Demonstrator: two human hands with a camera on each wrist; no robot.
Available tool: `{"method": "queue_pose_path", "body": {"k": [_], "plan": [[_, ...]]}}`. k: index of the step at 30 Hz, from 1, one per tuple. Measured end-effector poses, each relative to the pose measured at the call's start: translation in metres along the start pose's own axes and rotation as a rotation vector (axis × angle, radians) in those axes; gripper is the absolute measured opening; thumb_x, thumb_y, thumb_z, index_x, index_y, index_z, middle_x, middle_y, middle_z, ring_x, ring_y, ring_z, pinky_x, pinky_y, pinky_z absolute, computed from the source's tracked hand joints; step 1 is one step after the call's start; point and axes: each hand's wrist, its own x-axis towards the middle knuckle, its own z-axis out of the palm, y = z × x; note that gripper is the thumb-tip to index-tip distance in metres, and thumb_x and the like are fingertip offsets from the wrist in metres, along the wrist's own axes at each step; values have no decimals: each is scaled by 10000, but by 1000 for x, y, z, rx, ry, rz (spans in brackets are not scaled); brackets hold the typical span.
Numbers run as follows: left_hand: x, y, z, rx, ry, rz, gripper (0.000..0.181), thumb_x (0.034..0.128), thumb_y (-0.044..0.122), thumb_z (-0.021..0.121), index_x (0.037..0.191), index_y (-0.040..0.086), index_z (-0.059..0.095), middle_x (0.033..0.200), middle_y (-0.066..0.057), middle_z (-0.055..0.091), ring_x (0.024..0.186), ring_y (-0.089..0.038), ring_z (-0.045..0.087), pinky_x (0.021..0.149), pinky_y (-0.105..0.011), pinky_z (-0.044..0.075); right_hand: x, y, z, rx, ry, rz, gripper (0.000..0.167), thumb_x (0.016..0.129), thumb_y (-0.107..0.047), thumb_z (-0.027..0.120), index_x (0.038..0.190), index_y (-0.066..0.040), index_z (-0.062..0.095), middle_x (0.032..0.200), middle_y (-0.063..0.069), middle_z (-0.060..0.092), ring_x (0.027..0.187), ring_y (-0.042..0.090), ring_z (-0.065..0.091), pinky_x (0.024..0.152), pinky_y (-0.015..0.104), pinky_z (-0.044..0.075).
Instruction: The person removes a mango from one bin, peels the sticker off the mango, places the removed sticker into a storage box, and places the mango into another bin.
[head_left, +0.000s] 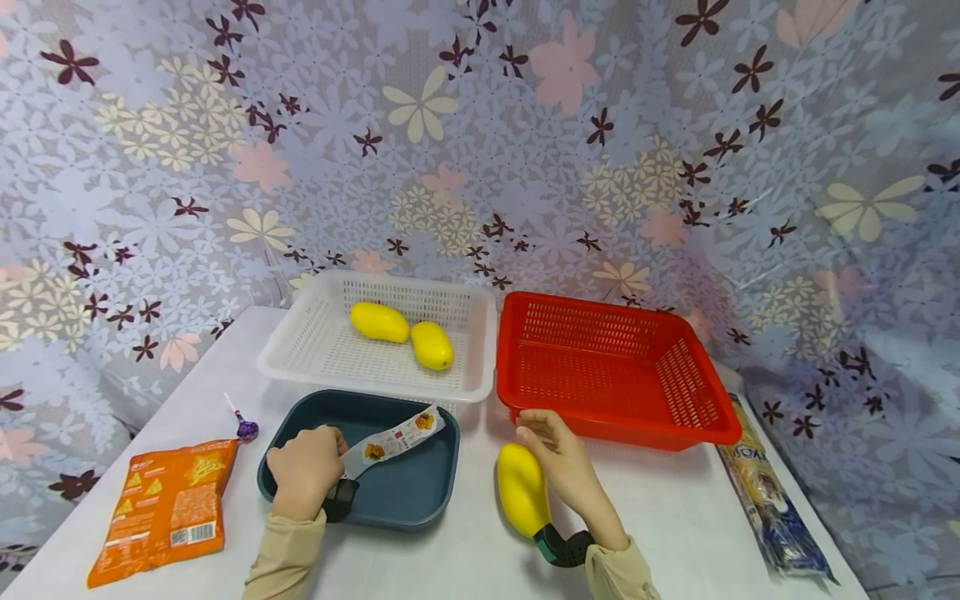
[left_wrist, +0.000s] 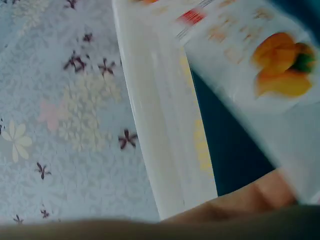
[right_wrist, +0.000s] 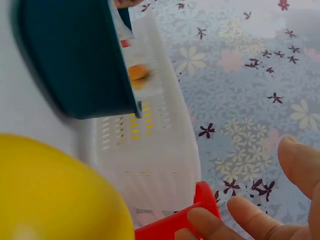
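My left hand (head_left: pixel 306 468) is over the left side of a dark blue tray (head_left: pixel 408 500) and grips one end of a long white wrapper (head_left: pixel 397 440) printed with orange fruit. The wrapper slants across the tray's inside. In the left wrist view the wrapper (left_wrist: pixel 280 70) is blurred, with fingers (left_wrist: pixel 240 200) at its lower end. A yellow mango (head_left: pixel 520 483) lies on the white table beside my right hand (head_left: pixel 561 460). That hand's fingers are spread loosely and hold nothing; the right wrist view shows a gap between them and the mango (right_wrist: pixel 60 190).
Behind the tray stands a white basket (head_left: pixel 300 375) with two yellow mangoes (head_left: pixel 380 322). To its right is a red basket (head_left: pixel 585 379). An orange snack bag (head_left: pixel 168 504) and a purple lollipop (head_left: pixel 247 430) lie at left; a long blue-and-gold packet (head_left: pixel 772 500) at the right edge.
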Motion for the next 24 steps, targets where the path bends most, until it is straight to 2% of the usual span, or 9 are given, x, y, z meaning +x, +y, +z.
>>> {"method": "queue_pose_path", "body": {"k": [4, 6, 8, 12, 15, 20, 24], "plan": [[1, -7, -3, -7, 28, -25, 138, 764, 24, 661, 854, 87, 745, 832, -188, 710, 699, -351, 632, 726, -576, 453, 0, 2, 1, -17, -5, 12, 376, 953, -334, 605, 1243, -96, 573, 1290, 106, 625, 1224, 287, 561, 1053, 491, 435], [2, -8, -3, -21, 91, -23, 172, 772, 0, 647, 887, 78, 748, 848, -209, 712, 709, -372, 635, 716, -580, 453, 1, 3, 1, -20, -16, 28, 402, 949, -326, 613, 1265, -83, 556, 1317, 115, 605, 1251, 299, 537, 1058, 498, 428], [4, -6, -1, -38, 185, -5, 184, 795, 0, 635, 927, 70, 743, 862, -212, 710, 725, -390, 631, 689, -576, 461, 1, 4, 2, -29, -35, 47, 449, 940, -332, 624, 1296, -74, 533, 1355, 124, 577, 1284, 313, 505, 1070, 512, 413], [7, 1, 3, -90, 399, 87, 164, 843, 46, 651, 988, 59, 728, 906, -203, 705, 796, -420, 628, 657, -573, 474, 1, 6, 4, -51, -71, 78, 525, 927, -341, 641, 1343, -58, 489, 1411, 142, 525, 1322, 334, 461, 1084, 535, 388], [10, 7, 6, -129, 502, 166, 177, 844, 91, 704, 1014, 46, 721, 971, -205, 697, 852, -427, 619, 680, -566, 480, 0, 8, 5, -56, -82, 86, 533, 934, -335, 633, 1358, -54, 470, 1426, 150, 508, 1331, 339, 449, 1083, 538, 389], [14, 12, 11, -171, 595, 284, 253, 821, 94, 749, 1055, 9, 701, 1045, -224, 669, 927, -439, 606, 745, -557, 488, 0, 14, 9, -46, -82, 102, 573, 932, -359, 631, 1377, -55, 438, 1451, 150, 473, 1348, 349, 426, 1082, 534, 391], [16, 14, 13, -200, 632, 356, 328, 797, 100, 779, 1093, 0, 679, 1122, -232, 637, 1003, -447, 588, 813, -562, 476, 0, 18, 16, -58, -93, 112, 633, 897, -379, 674, 1384, -54, 433, 1448, 171, 468, 1328, 374, 440, 1073, 545, 397]]}}
